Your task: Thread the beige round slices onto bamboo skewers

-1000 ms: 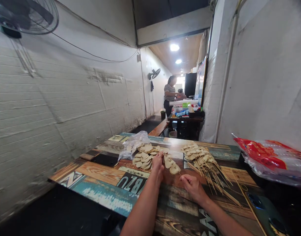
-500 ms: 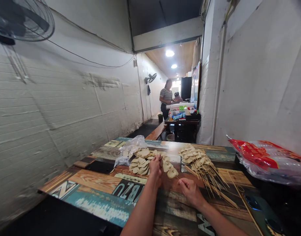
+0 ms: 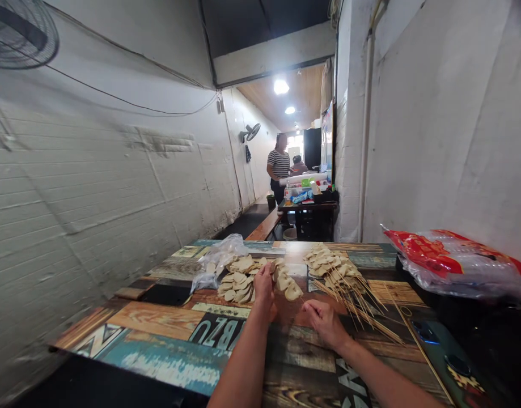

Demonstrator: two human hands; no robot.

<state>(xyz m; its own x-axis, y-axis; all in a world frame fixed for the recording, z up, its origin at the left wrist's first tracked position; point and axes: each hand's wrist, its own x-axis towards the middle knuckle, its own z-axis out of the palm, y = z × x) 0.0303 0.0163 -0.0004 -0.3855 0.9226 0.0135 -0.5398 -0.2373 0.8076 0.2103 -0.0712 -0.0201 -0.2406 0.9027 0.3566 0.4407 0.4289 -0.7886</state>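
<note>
Skewered slices (image 3: 292, 292) hang or rest between the two hands over the middle of the worktop (image 3: 166, 357), their long axis slanting from the right hand (image 3: 323, 322) leftward and away toward the worktop's far edge. The right hand pinches the bare near end of the stick, while the left hand (image 3: 263, 286), its fingers bunched, is nearer the row's far end, though I cannot tell whether it grips a slice. Loose slices (image 3: 235, 286) lie just left of it, and heaped skewers (image 3: 334, 267) lie right of the row.
</note>
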